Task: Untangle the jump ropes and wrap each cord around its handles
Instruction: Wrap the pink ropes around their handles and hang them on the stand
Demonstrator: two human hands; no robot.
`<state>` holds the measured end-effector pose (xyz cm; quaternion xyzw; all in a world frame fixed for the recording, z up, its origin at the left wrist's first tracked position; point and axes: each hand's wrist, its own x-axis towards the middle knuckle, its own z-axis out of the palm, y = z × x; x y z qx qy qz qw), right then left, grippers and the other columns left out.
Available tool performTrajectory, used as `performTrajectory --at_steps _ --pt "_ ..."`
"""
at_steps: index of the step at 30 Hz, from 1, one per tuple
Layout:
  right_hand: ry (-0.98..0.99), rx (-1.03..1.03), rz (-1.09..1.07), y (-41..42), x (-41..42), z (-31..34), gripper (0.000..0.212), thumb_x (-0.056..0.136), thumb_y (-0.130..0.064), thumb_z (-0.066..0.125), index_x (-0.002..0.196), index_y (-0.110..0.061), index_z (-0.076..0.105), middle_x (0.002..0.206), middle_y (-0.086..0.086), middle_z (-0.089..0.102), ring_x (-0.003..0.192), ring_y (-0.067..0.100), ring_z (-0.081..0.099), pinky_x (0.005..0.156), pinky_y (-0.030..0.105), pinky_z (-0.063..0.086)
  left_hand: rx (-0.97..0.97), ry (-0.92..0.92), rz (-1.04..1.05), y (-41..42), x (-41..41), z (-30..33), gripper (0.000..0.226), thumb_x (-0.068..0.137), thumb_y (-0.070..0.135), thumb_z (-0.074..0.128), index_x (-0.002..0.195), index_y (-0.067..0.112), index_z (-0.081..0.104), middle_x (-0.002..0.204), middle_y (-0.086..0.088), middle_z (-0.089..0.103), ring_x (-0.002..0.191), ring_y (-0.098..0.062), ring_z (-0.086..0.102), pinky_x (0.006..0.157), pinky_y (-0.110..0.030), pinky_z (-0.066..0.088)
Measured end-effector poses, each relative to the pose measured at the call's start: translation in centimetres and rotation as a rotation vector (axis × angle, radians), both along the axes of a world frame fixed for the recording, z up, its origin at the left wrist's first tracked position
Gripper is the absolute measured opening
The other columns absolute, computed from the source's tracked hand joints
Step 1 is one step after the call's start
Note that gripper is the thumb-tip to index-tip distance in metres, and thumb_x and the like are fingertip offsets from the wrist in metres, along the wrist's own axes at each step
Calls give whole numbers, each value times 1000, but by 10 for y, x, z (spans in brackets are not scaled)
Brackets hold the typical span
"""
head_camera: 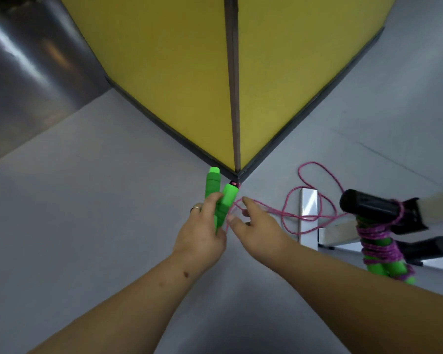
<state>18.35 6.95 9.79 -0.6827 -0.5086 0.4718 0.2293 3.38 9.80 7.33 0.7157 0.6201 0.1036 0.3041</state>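
Open grey surface (74,200) to the left; clutter to the right.
Yellow panels (179,80) block ahead. Right, loose pink cord (315,218), a white post (308,208) and a wrapped rope bundle (379,241) crowd passage.

Your left hand (202,226) has its fingers curled tight in a grip, your right hand (258,226) is beside it, fingers loosely spread.

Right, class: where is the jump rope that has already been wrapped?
In the head view, the wrapped jump rope sits at the far right, its pink cord wound around green handles, beside black cylinders, right of the right hand.
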Motion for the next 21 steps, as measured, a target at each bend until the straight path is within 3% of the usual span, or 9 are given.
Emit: performTrajectory --at_steps 2,4,10,14,17,21 --pt "234 -36 -148 3 -8 36 38 99 -38 57 134 -25 55 126 2 66 116 20 62 100 36 48 59 -32 -50 -15 0 49 74 88 16 64 145 46 28 122 -1 52 107 -24 59 82 -37 50" --pt "383 -42 -229 2 -9 68 18 98 -30 59 114 -25 62 113 6 71 104 22 69 96 43 53 111 -66 -72 -28 -5 95 73 88 15 63 145 46 29 118 1 51 104 -21 58 80 -34 47" --pt "735 -30 -226 -18 -11 174 24 101 -16 51 124 -9 54 117 15 71 102 28 73 85 43 60 240 -114 -118 -62 -17 212 67 95 25 63 145 52 28 123 2 53 107 -19 56 85 -31 43" --pt "808 53 -130 -43 -11 240 32 96 -7 54 127 -11 53 117 18 71 102 31 73 78 40 60 317 -137 -146 -84 -19 273 67 95 23 64 146 52 30 129 2 53 115 -19 54 93 -32 45" --pt "784 104 -120 -64 -6 285 30 97 -8 57 124 -16 50 110 14 71 90 26 73 64 32 58 385 -131 -168 -101 -15 313 63 98 21 61 151 41 33 127 4 49 119 -17 51 90 -24 36" --pt "768 147 -98 -88 -3 333 32 98 -10 56 128 -18 46 113 15 69 82 21 73 57 28 56 445 -151 -169 -118 -7 356 63 98 20 58 152 40 32 128 2 48 124 -20 49 97 -26 38"
